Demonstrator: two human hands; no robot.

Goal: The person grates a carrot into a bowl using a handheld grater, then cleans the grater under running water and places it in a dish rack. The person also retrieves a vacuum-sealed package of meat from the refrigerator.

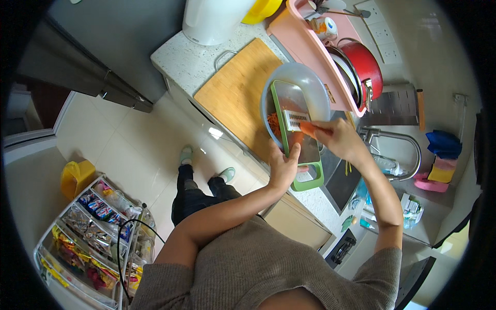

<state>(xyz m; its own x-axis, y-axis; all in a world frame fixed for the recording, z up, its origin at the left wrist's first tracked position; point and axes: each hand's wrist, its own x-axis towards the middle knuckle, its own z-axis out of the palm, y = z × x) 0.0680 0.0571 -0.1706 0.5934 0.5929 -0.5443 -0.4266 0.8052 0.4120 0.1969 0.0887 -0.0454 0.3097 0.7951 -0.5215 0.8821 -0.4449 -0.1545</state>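
A green-framed grater [297, 120] rests across a translucent plastic bowl [314, 83], its looped handle toward me. My right hand [341, 137] grips a carrot piece [310, 128] against the white shredding insert [296, 119]. My left hand [285, 164] holds the grater's lower part, with the thumb along its face and fingertips showing past the far edge. Orange carrot shreds [274, 123] lie inside the bowl, visible to the left of the grater. Beneath the bowl's left side is a wooden cutting board [236, 89] on the speckled countertop [174, 58].
A pink dish rack [310, 50] holding a red pot [360, 66] stands just beyond the bowl. The dark sink [337, 186] and its curved faucet [410, 143] lie to the right. A snack cart [89, 240] stands on the floor at left, near a yellow bin [77, 178].
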